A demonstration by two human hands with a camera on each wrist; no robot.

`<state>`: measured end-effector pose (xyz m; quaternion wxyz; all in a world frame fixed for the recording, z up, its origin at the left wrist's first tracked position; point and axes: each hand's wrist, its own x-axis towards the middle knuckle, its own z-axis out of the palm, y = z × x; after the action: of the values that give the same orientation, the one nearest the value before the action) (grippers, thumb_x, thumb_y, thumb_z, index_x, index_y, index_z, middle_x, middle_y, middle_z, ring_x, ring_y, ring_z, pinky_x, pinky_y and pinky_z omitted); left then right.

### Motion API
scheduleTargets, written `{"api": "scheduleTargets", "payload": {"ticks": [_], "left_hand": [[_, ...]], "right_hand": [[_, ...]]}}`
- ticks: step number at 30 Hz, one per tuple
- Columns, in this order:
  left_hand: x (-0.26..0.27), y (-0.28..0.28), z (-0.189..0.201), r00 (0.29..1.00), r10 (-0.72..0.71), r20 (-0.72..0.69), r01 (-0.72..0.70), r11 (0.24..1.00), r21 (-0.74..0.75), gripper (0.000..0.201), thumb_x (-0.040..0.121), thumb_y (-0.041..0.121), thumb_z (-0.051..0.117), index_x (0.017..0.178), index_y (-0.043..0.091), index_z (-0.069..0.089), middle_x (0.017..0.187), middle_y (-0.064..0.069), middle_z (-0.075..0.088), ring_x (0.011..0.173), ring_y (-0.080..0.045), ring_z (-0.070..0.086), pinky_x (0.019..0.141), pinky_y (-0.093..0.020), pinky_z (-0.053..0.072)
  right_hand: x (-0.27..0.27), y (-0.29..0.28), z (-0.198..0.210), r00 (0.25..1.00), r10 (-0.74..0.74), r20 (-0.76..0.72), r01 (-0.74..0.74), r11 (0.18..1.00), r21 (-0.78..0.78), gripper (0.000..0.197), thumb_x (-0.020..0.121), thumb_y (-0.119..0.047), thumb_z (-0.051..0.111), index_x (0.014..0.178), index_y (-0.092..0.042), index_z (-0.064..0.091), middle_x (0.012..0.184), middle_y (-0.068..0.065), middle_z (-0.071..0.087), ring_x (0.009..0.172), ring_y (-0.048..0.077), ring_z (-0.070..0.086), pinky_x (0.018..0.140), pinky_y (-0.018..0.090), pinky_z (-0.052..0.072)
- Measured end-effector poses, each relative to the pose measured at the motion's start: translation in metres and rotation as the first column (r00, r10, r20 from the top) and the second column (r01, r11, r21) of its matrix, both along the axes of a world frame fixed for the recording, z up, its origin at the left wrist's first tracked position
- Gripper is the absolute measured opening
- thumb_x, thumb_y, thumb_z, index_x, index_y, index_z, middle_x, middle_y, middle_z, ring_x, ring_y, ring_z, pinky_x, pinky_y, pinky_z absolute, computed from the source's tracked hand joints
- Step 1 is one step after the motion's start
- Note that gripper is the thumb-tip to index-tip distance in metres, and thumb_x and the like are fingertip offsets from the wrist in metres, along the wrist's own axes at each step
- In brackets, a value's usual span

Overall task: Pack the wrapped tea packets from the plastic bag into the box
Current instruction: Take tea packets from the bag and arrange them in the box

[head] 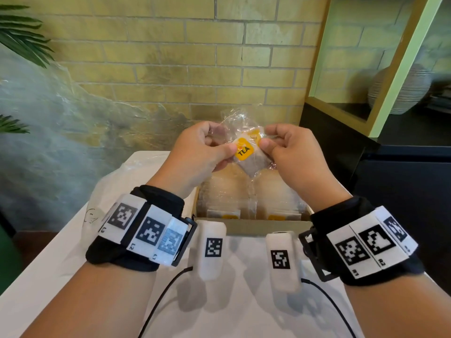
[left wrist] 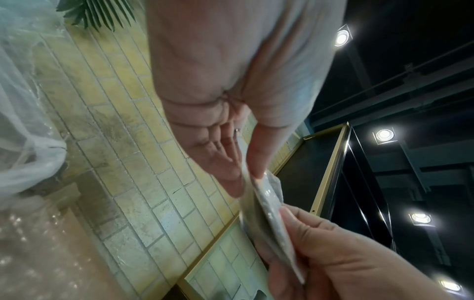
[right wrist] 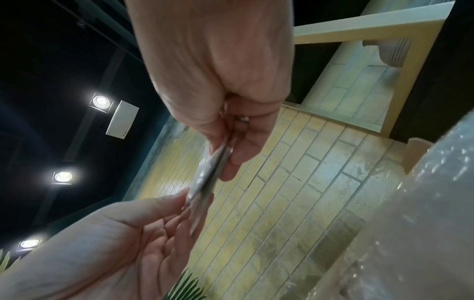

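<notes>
A clear-wrapped tea packet point(head: 247, 154) with a yellow TEA label hangs above the open cardboard box point(head: 256, 226). A second yellow label shows just behind it. My left hand point(head: 223, 142) pinches the packet's left edge, and my right hand point(head: 267, 137) pinches its right edge. The left wrist view shows the wrapped packet point(left wrist: 268, 196) edge-on between my left thumb and fingers point(left wrist: 252, 162), with the right hand point(left wrist: 333, 253) gripping lower down. In the right wrist view the packet point(right wrist: 205, 178) sits between both hands. Rows of wrapped packets point(head: 246, 198) fill the box. The plastic bag point(head: 114, 181) lies left of it.
The box stands on a white table point(head: 73, 276) against a yellow brick wall point(head: 170, 57). A dark cabinet point(head: 402, 172) with a framed niche and a ribbed vase point(head: 400, 91) is to the right. Palm leaves point(head: 22, 35) hang at the upper left.
</notes>
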<state>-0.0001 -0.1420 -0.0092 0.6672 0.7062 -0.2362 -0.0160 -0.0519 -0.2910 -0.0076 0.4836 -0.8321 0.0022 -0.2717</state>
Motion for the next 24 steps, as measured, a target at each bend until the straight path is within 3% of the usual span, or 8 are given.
{"api": "scheduleTargets", "payload": {"ticks": [2, 5, 8, 13, 18, 21, 24], "left_hand": [[0.0005, 0.0013, 0.0004, 1.0, -0.005, 0.02, 0.005, 1.0, -0.028, 0.031, 0.083, 0.001, 0.066, 0.095, 0.027, 0.054, 0.079, 0.005, 0.066, 0.066, -0.003, 0.062, 0.059, -0.018, 0.054], [0.0006, 0.0032, 0.002, 0.999, -0.043, 0.034, 0.045, 0.998, -0.046, 0.036, 0.083, -0.003, 0.064, 0.094, 0.03, 0.052, 0.083, 0.005, 0.066, 0.069, -0.004, 0.06, 0.055, -0.016, 0.053], [-0.0006, 0.0043, 0.003, 0.998, -0.032, 0.062, 0.034, 0.999, -0.024, 0.03, 0.083, -0.004, 0.063, 0.089, 0.025, 0.056, 0.071, 0.004, 0.062, 0.061, -0.004, 0.058, 0.052, -0.014, 0.052], [-0.0002, 0.0069, 0.0044, 0.997, 0.012, 0.08, -0.011, 1.0, -0.015, 0.025, 0.084, -0.003, 0.062, 0.083, 0.021, 0.057, 0.07, 0.0, 0.059, 0.058, -0.003, 0.056, 0.051, -0.012, 0.051], [0.0022, 0.0078, 0.0039, 0.999, 0.016, 0.051, -0.019, 0.998, 0.061, 0.02, 0.085, 0.002, 0.063, 0.081, 0.021, 0.057, 0.07, -0.004, 0.062, 0.054, -0.006, 0.059, 0.05, -0.015, 0.052], [0.0028, 0.0082, 0.0018, 0.997, -0.007, 0.078, -0.007, 0.985, 0.172, 0.016, 0.084, 0.004, 0.065, 0.077, 0.018, 0.061, 0.068, -0.004, 0.061, 0.06, -0.015, 0.055, 0.058, -0.023, 0.049], [0.0005, 0.0064, 0.0001, 0.993, -0.027, 0.116, 0.001, 0.976, 0.218, 0.019, 0.086, 0.003, 0.063, 0.071, 0.013, 0.059, 0.061, -0.003, 0.055, 0.053, -0.012, 0.047, 0.058, -0.025, 0.043]], "right_hand": [[0.0009, -0.0014, -0.0003, 1.0, -0.025, 0.003, 0.025, 0.998, -0.062, 0.019, 0.091, -0.011, 0.056, 0.078, -0.023, 0.064, 0.062, -0.007, 0.057, 0.058, 0.005, 0.053, 0.06, 0.025, 0.049], [0.0015, -0.0023, -0.0009, 1.0, -0.026, -0.003, 0.025, 0.994, -0.108, 0.021, 0.091, -0.013, 0.056, 0.072, -0.021, 0.062, 0.059, -0.009, 0.055, 0.056, 0.004, 0.047, 0.058, 0.019, 0.044], [0.0014, -0.0032, -0.0015, 1.0, -0.008, 0.017, 0.009, 0.995, -0.102, 0.027, 0.09, -0.014, 0.058, 0.068, -0.028, 0.062, 0.058, -0.014, 0.055, 0.051, -0.004, 0.049, 0.054, 0.012, 0.041], [0.0018, -0.0068, -0.002, 1.0, 0.015, -0.018, -0.016, 0.996, -0.088, 0.022, 0.088, -0.004, 0.057, 0.079, -0.023, 0.065, 0.062, -0.014, 0.059, 0.049, -0.011, 0.052, 0.057, 0.007, 0.045], [-0.0006, -0.0097, 0.0016, 0.999, -0.032, -0.045, 0.023, 0.984, -0.176, 0.031, 0.088, -0.006, 0.059, 0.067, -0.028, 0.057, 0.065, -0.011, 0.058, 0.062, 0.002, 0.053, 0.058, 0.012, 0.043], [-0.0027, -0.0086, 0.0032, 0.993, -0.009, -0.117, -0.027, 0.954, -0.298, 0.025, 0.088, -0.004, 0.057, 0.072, -0.023, 0.059, 0.064, -0.011, 0.055, 0.06, 0.001, 0.048, 0.057, 0.013, 0.039], [-0.0044, -0.0063, 0.0024, 0.987, 0.048, -0.154, -0.1, 0.93, -0.352, 0.024, 0.087, -0.001, 0.056, 0.083, -0.023, 0.064, 0.068, -0.013, 0.055, 0.064, 0.003, 0.05, 0.062, 0.019, 0.041]]}}
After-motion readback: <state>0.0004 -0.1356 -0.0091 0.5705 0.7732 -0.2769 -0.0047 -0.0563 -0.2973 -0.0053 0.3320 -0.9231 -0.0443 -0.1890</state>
